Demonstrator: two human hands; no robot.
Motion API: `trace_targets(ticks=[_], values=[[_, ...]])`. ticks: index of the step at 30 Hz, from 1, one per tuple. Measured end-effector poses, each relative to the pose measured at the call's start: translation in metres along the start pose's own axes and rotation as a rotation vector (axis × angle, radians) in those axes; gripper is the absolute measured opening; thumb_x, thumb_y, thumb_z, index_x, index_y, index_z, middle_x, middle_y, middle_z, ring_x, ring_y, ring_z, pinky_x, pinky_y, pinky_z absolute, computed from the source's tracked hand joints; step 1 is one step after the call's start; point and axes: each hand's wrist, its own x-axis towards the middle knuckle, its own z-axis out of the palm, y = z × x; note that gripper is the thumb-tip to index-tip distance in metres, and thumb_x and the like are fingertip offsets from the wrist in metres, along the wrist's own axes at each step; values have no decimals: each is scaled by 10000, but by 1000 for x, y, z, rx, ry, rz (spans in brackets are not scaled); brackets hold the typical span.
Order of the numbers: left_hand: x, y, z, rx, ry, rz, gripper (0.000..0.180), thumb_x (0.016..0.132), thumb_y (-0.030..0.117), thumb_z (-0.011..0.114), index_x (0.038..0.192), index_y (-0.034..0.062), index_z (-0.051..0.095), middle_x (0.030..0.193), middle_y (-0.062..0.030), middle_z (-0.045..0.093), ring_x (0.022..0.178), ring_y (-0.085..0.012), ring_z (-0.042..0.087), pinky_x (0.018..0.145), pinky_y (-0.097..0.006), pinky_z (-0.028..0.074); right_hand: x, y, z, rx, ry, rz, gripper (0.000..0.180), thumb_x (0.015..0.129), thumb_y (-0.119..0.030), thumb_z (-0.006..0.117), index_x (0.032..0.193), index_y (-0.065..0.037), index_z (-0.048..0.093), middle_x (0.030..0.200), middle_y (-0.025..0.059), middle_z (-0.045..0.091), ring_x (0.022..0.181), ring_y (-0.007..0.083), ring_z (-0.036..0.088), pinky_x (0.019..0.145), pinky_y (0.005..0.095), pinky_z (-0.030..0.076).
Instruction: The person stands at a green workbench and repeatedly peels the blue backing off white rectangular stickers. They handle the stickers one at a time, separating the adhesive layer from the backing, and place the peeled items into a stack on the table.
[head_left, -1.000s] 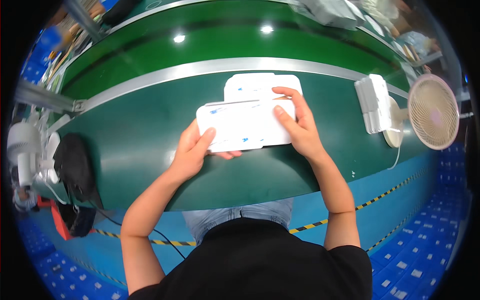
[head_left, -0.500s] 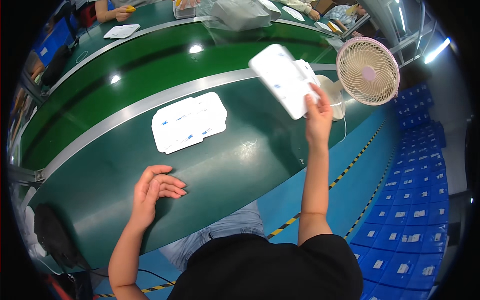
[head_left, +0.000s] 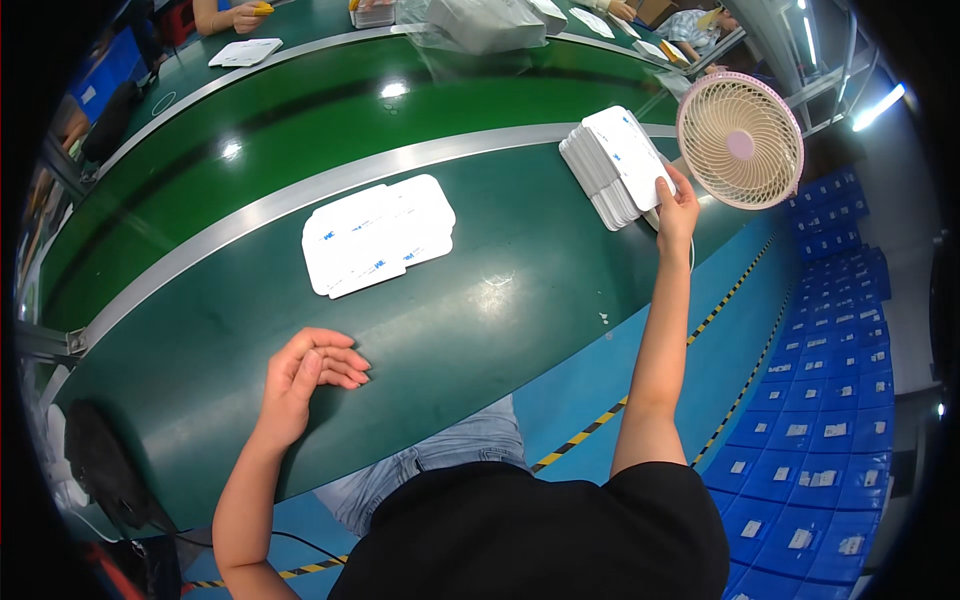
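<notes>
My right hand (head_left: pixel 677 208) pinches the lower right edge of a white flat sheet (head_left: pixel 632 160) with rounded corners and small blue marks. The sheet lies over a tall, leaning stack of similar white sheets (head_left: pixel 592 176) at the far right of the green table. Its thumb is on top; the other fingers are partly hidden. To the left, several overlapping white sheets (head_left: pixel 378 235) with blue marks lie flat on the tabletop. Closer to me, my left hand (head_left: pixel 315 372) rests there, holding nothing, its fingers loosely bent and apart.
A pink-rimmed fan (head_left: pixel 740 145) stands just right of the stack. Beyond a metal rail (head_left: pixel 240 212) runs a shiny green belt (head_left: pixel 310 135). Across it, people handle things near a plastic-wrapped grey bundle (head_left: pixel 485 25). A black bag (head_left: pixel 105 465) sits at left; blue bins (head_left: pixel 820 430) line the right.
My right hand has moved right with the white sheet, from in front of the stack onto its top. The stack shows more fully now. My left hand has barely moved.
</notes>
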Motion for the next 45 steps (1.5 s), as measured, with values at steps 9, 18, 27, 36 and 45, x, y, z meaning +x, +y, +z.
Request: trace_targets(ticks=[9, 18, 27, 36, 45], values=[[-1, 0, -1, -34, -42, 4, 483, 1046, 402, 472, 1199, -48, 560, 1029, -181, 692, 901, -216, 691, 812, -322, 559, 6, 10, -6, -425, -7, -93, 297, 901, -135, 704, 1175, -22, 697, 1038, 71, 696, 841, 121, 639, 767, 262, 510], [-2, 0, -1, -18, -48, 1, 467, 1039, 392, 494, 1197, -41, 564, 1031, -174, 693, 902, -210, 686, 816, -318, 551, -14, -6, 15, -758, -23, -580, 274, 895, -24, 562, 1115, -80, 715, 1166, 138, 648, 1122, 346, 547, 1012, 430, 418], [-1, 1, 0, -18, -63, -3, 442, 1041, 370, 492, 1198, -36, 570, 1039, -169, 693, 909, -203, 679, 827, -316, 544, -32, -24, 46, -843, -199, -665, 362, 827, 99, 509, 1086, -52, 713, 1138, 120, 665, 1092, 341, 561, 994, 420, 438], [-3, 0, 1, -10, -83, 1, 421, 1046, 355, 485, 1194, -29, 574, 1036, -169, 693, 919, -202, 670, 840, -323, 541, -42, -37, 61, -903, -106, -771, 350, 834, 76, 545, 1140, -36, 674, 1163, 169, 632, 1088, 370, 558, 980, 451, 446], [0, 0, -2, -1, -16, 10, 424, 1043, 356, 490, 1177, -37, 577, 1016, -168, 694, 900, -205, 677, 819, -321, 545, -149, -70, 167, -483, -676, -891, 416, 840, -159, 730, 1216, -21, 616, 1294, 157, 604, 1240, 369, 537, 1045, 461, 435]])
